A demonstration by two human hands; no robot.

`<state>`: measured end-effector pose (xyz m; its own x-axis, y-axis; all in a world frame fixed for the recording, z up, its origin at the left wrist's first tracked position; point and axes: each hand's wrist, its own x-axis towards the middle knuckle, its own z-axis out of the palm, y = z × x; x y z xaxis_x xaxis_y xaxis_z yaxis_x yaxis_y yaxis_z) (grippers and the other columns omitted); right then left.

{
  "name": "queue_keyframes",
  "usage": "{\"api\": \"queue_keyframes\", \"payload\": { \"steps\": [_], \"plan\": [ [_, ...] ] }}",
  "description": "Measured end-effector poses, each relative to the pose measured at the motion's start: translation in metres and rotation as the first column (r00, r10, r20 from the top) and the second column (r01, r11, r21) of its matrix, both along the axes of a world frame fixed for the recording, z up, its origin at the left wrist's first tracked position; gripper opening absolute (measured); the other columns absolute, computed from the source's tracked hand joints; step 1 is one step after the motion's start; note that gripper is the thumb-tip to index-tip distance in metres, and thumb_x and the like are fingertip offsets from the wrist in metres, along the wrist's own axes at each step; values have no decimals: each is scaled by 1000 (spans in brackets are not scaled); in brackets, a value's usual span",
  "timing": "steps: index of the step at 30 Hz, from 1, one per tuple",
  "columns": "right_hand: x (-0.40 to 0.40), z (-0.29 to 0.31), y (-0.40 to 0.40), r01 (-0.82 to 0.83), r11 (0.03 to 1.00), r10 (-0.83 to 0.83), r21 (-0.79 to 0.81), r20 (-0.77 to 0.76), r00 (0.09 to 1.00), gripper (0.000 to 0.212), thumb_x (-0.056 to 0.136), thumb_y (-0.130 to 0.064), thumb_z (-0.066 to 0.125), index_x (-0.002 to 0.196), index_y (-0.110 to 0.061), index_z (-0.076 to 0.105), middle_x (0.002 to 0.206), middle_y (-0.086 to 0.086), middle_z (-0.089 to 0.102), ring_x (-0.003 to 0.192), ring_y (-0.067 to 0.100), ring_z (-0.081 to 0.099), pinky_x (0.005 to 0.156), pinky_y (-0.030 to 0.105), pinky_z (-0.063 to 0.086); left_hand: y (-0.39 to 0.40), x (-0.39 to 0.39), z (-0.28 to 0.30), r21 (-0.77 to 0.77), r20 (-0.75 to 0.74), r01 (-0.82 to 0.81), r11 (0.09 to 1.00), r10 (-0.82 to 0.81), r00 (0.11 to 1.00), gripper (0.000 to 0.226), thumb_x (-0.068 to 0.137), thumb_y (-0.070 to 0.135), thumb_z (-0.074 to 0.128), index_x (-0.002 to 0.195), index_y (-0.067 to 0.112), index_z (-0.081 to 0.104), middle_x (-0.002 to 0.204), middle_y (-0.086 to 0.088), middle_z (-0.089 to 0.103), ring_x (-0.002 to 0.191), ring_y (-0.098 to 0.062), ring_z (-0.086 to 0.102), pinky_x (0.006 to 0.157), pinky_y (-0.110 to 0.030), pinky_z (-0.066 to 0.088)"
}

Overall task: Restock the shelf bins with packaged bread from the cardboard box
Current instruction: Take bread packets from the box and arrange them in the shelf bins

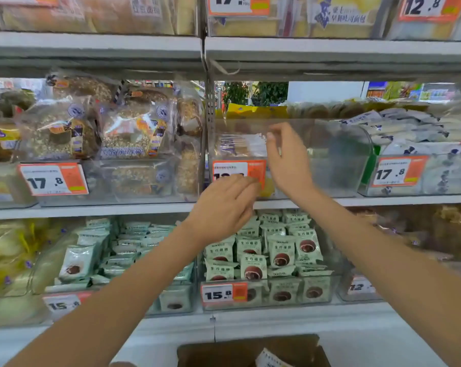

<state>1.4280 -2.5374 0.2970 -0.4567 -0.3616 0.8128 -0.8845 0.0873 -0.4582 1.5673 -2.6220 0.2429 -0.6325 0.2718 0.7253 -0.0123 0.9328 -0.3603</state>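
Both hands reach the clear bin (330,154): right hand (290,160) fingers loosely apart at its rim beside the bread pack (240,145); left hand (224,207) relaxed, empty below.

I read this as a shop, a supermarket bread aisle. Grey metal shelves (97,47) carry clear plastic bins (337,165) of wrapped bread and cakes (253,266). Orange-and-white price tags (53,178) hang on the bin fronts. More stocked aisles (433,92) show through the shelving.
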Motion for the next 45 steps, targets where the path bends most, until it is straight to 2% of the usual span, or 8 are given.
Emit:
{"api": "queue_keyframes", "payload": {
  "steps": [5, 10, 15, 18, 23, 31, 38, 45],
  "plan": [
    [28, -130, 66, -46, 999, 45, -4, -106, 993, 16, 93, -7, 43, 98, -6, 58, 98, 5, 59, 91, 15, 51, 80, 28, 39, 45, 15, -122, 65, 194, 68, 996, -80, 978, 17, 86, 16, 48, 98, 7, 55, 93, -11, 64, 84, -27, 58, 70, -34, 47],
    [49, -304, 127, -112, 821, -48, 561, 261, 964, 25, 95, -14, 47, 120, -14, 51, 113, 2, 57, 100, 17, 54, 80, 29, 44, 95, 39, -251, 392, 576, -160, 906, -106, 811, 17, 81, 15, 61, 97, 9, 59, 95, -8, 64, 87, -26, 60, 72, -32, 49],
    [62, -417, 171, -367, 466, -198, 805, 499, 844, 45, 91, -21, 51, 134, -23, 38, 125, -4, 51, 114, 22, 53, 88, 37, 48, 100, 93, -377, 571, 820, -702, 425, -328, 468, 34, 98, 36, 42, 120, 13, 54, 121, -9, 60, 110, -28, 57, 91, -37, 47],
    [54, -440, 165, -333, 412, -238, 848, 452, 859, 54, 86, -24, 57, 135, -23, 34, 134, 4, 47, 120, 28, 50, 91, 47, 48, 99, 115, -408, 454, 878, -814, 362, -338, 339, 31, 99, 30, 44, 124, 13, 52, 121, -11, 59, 109, -28, 57, 89, -32, 46],
    [33, -442, 125, -257, 498, -277, 828, 433, 858, 65, 82, -22, 71, 136, -12, 37, 133, 11, 48, 124, 29, 46, 100, 46, 43, 91, 113, -415, 448, 876, -856, 258, -317, 363, 32, 99, 36, 43, 113, 10, 57, 110, -12, 62, 98, -28, 60, 84, -38, 51],
    [26, -449, 98, -78, 294, -312, 953, 173, 934, 52, 86, -35, 66, 129, -13, 48, 127, 14, 52, 121, 33, 44, 94, 48, 42, 93, 110, -409, 504, 830, -853, 133, -349, 436, 31, 99, 32, 44, 105, 6, 62, 101, -13, 64, 92, -28, 61, 82, -40, 52],
    [39, -421, 107, -389, 420, -251, 820, 517, 818, 27, 80, -16, 73, 98, -11, 53, 105, 11, 62, 87, 22, 59, 68, 35, 54, 89, 94, -388, 613, 718, -788, -66, -369, 590, 25, 98, 30, 49, 87, 11, 62, 85, -7, 60, 69, -18, 54, 66, -30, 43],
    [66, -371, 118, -519, 728, -232, 447, 874, 427, 16, 90, -18, 63, 104, -15, 56, 102, 8, 64, 85, 22, 68, 62, 32, 59, 85, 85, -381, 493, 422, -444, -748, -241, 874, 60, 90, 63, 42, 124, 16, 55, 128, -12, 59, 117, -30, 55, 103, -42, 42]
  ]
}}
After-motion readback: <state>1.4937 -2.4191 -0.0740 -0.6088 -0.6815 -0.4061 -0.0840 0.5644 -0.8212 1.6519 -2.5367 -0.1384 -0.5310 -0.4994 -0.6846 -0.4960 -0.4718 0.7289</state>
